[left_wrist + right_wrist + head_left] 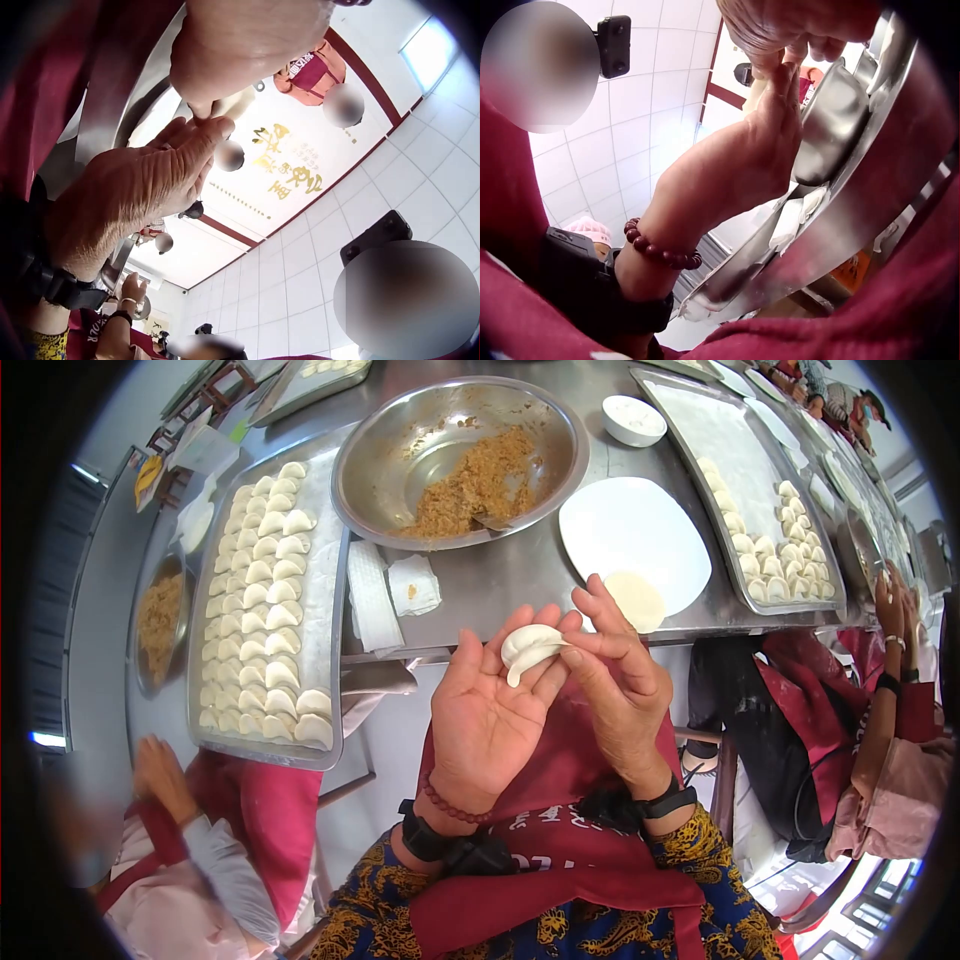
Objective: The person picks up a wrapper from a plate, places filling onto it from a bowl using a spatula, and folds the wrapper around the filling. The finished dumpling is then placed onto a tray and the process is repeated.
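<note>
A pale folded dumpling (532, 646) lies across the fingers of my upturned left hand (490, 725), which are extended beneath it. My right hand (622, 695) pinches the dumpling's right end between thumb and finger. In the left wrist view the dumpling (238, 103) is partly covered by the hands; in the right wrist view only a sliver of the dumpling (755, 96) shows. Beyond the right hand, a round flat wrapper (637, 601) overlaps the near edge of a white plate (632, 530). A wide steel bowl (372, 488) with brown filling (475, 485) stands past the hands.
To the left, a metal tray (330, 610) carries rows of dumplings (262, 610). Another tray (715, 430) with dumplings is at right. White cloths (372, 595) and a small white bowl (634, 420) flank the steel bowl. People sit close on both sides.
</note>
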A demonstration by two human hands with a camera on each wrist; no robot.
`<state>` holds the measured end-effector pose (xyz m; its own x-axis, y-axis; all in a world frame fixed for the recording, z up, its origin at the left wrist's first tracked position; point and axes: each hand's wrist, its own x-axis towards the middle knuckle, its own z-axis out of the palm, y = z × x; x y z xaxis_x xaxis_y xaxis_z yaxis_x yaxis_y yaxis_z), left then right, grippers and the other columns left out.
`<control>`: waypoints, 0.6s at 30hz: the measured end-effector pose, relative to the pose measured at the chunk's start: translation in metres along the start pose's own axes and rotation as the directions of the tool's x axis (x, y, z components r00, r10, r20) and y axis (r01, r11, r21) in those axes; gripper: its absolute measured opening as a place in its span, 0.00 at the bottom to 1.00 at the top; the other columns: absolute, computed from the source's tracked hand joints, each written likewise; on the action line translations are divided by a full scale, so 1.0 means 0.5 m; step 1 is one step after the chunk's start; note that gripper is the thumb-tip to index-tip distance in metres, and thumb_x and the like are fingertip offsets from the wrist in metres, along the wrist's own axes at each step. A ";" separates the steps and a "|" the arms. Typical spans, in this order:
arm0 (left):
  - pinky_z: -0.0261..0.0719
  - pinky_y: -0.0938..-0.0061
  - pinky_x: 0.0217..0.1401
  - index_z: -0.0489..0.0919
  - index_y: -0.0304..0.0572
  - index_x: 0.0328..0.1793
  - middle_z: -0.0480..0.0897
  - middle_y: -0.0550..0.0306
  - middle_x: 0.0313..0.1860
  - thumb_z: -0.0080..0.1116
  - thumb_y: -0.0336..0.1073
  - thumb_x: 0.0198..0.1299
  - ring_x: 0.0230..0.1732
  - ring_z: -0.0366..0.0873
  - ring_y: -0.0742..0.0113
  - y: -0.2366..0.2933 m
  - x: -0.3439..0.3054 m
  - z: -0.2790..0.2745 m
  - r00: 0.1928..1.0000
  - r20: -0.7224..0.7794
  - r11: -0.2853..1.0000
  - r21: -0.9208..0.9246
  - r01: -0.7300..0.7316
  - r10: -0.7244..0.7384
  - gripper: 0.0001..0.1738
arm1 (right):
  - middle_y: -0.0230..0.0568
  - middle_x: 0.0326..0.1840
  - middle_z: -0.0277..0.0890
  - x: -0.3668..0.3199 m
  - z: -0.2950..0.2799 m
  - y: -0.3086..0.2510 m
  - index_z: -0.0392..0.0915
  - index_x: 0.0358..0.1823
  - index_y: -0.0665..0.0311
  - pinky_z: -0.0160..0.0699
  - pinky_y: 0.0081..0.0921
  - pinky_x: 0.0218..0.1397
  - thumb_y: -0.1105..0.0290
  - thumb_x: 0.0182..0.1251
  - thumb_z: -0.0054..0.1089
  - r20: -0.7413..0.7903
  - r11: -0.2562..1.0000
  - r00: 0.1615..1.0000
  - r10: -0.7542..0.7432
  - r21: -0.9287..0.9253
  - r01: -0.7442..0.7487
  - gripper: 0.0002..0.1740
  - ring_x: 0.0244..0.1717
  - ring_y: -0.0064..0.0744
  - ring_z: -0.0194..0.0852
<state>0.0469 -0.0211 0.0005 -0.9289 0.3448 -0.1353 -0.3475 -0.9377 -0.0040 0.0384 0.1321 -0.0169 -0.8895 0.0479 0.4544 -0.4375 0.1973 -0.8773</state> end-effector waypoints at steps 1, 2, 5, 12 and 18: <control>0.55 0.51 0.86 0.68 0.27 0.73 0.67 0.36 0.77 0.35 0.53 0.82 0.81 0.59 0.42 -0.002 0.001 -0.001 1.000 0.020 1.000 -0.014 -0.002 0.002 0.33 | 0.53 0.69 0.77 0.001 0.002 -0.001 0.84 0.47 0.64 0.59 0.43 0.81 0.81 0.66 0.66 0.001 1.000 1.000 0.001 -0.001 -0.001 0.10 0.81 0.51 0.59; 0.54 0.51 0.87 0.68 0.27 0.73 0.67 0.36 0.76 0.34 0.53 0.82 0.82 0.58 0.41 -0.003 0.001 -0.002 0.999 0.039 1.000 -0.028 -0.004 0.005 0.33 | 0.54 0.66 0.79 0.004 0.007 -0.003 0.83 0.43 0.66 0.64 0.42 0.78 0.80 0.65 0.69 -0.028 1.000 1.000 -0.006 0.011 0.007 0.07 0.78 0.52 0.64; 0.55 0.51 0.86 0.68 0.27 0.72 0.66 0.36 0.77 0.34 0.53 0.82 0.82 0.57 0.41 -0.005 0.000 -0.002 1.000 -0.016 1.000 -0.003 -0.017 0.017 0.33 | 0.56 0.63 0.81 0.001 0.007 0.005 0.83 0.42 0.68 0.70 0.39 0.74 0.78 0.62 0.72 -0.053 1.000 0.998 -0.024 0.003 0.025 0.09 0.75 0.51 0.70; 0.57 0.52 0.85 0.67 0.25 0.73 0.68 0.38 0.75 0.35 0.53 0.82 0.79 0.62 0.44 0.019 -0.008 0.011 0.999 -0.037 0.982 0.190 -0.006 0.014 0.33 | 0.52 0.66 0.80 0.010 -0.010 -0.014 0.82 0.59 0.63 0.74 0.36 0.69 0.75 0.58 0.74 0.058 0.989 0.990 0.125 -0.090 -0.119 0.25 0.63 0.44 0.80; 0.63 0.57 0.80 0.65 0.23 0.72 0.72 0.43 0.70 0.36 0.53 0.82 0.72 0.69 0.54 0.030 -0.009 0.012 0.989 -0.143 0.942 0.326 0.079 -0.033 0.34 | 0.45 0.65 0.81 0.021 -0.011 -0.020 0.84 0.59 0.57 0.78 0.33 0.62 0.75 0.59 0.72 0.284 0.987 0.956 0.066 -0.162 -0.019 0.24 0.61 0.43 0.81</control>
<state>0.0453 -0.0365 0.0069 -0.8887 0.3662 -0.2758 -0.4426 -0.8420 0.3084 0.0342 0.1361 -0.0023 -0.9169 -0.2197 0.3332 -0.3931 0.3523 -0.8493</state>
